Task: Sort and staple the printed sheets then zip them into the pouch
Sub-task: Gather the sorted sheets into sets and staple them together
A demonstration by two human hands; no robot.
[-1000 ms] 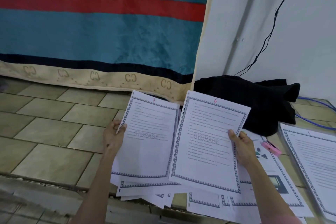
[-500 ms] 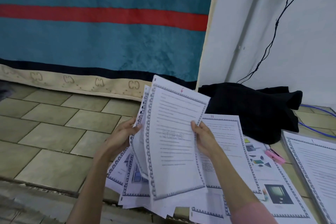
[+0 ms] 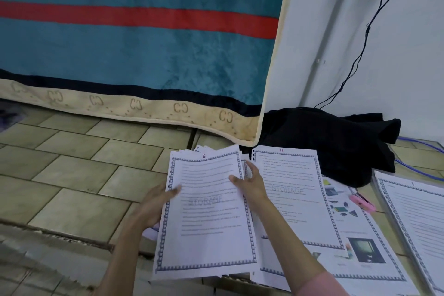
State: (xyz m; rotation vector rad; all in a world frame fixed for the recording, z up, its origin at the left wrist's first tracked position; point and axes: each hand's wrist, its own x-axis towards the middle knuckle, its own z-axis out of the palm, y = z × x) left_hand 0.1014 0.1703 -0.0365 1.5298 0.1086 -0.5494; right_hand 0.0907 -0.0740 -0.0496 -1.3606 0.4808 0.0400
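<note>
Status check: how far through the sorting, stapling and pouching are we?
Done: nothing visibly stapled or zipped. In hand: sorting; the left hand grips the page-6 stack, the right hand touches its edge. Remaining: page 11 and picture sheets lie loose, and the pink stapler lies untouched.

Left hand [image 3: 156,204] in a grip on the sheets [image 3: 206,214], thumb atop; right hand [image 3: 249,184] flat, fingers spread.

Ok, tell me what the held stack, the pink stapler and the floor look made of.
Stack of sheets: matte white paper, top edges fanned. Pink stapler: probably plastic, too blurred for finish. Floor: ceramic tile, apparently, by grout lines, slight sheen.
</note>
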